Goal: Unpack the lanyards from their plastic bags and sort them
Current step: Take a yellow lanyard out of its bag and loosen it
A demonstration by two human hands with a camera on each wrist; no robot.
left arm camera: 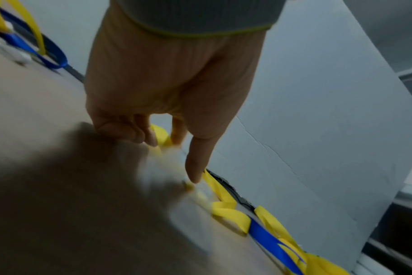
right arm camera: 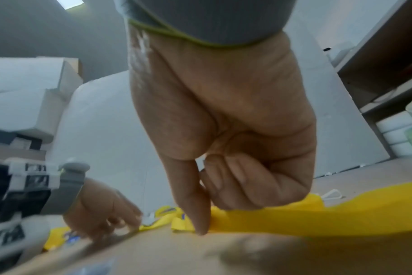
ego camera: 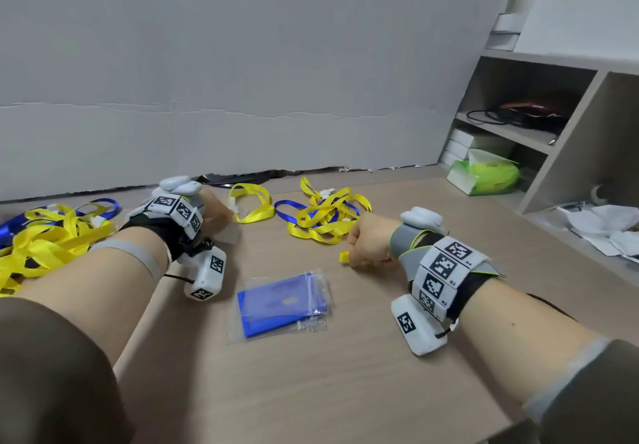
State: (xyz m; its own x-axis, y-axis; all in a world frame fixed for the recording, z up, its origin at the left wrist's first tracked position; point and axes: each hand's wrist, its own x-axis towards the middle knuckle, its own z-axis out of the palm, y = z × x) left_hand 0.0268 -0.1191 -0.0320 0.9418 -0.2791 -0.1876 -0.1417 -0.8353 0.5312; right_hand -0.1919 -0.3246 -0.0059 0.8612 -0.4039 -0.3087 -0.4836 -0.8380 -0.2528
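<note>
My right hand (ego camera: 359, 253) (right arm camera: 214, 210) is a fist near the table's middle and grips a yellow lanyard (ego camera: 345, 257) (right arm camera: 318, 221) between thumb and curled fingers. My left hand (ego camera: 216, 213) (left arm camera: 169, 158) rests further left with its fingers curled and its thumb pointing down, holding a blurred clear plastic bag (ego camera: 232, 236) (left arm camera: 176, 178) against the table. A yellow lanyard loop (ego camera: 254, 201) lies just beyond it. One mixed yellow and blue lanyard pile (ego camera: 38, 239) lies at the far left. Another such pile (ego camera: 325, 217) sits ahead of my right hand.
Blue card holders in clear bags (ego camera: 276, 305) lie between my forearms on the wooden table (ego camera: 311, 391). A white board (ego camera: 242, 63) stands along the back. A shelf unit (ego camera: 567, 153) with a green tissue pack (ego camera: 484, 174) is at the right, crumpled wrappers (ego camera: 605, 229) below it.
</note>
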